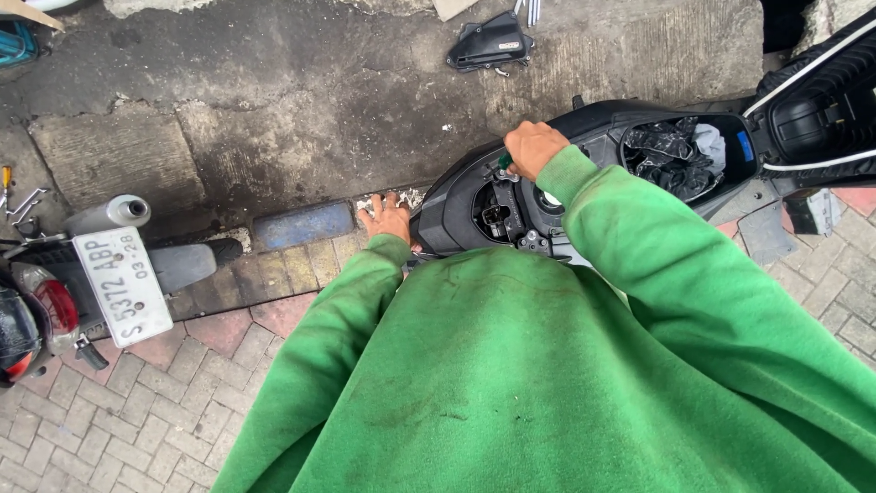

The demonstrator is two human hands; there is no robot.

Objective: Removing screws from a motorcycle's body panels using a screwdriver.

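I look down over my green sweatshirt at a black scooter [456, 205] with its panel removed and inner parts exposed. My right hand [532, 149] is closed around a green-handled screwdriver [505, 162], its tip pointing down into the open cavity. My left hand [387, 219] rests with fingers spread against the scooter's left side panel, holding nothing. The scooter's seat [826, 91] is lifted, showing the under-seat compartment [680, 151] stuffed with black plastic and a cloth.
A detached black plastic cover [491, 43] lies on the dark concrete at the top. The rear of another motorbike with a white plate [123, 283] and an exhaust stands at the left. Brick paving runs underfoot, with a blue kerb piece [304, 224].
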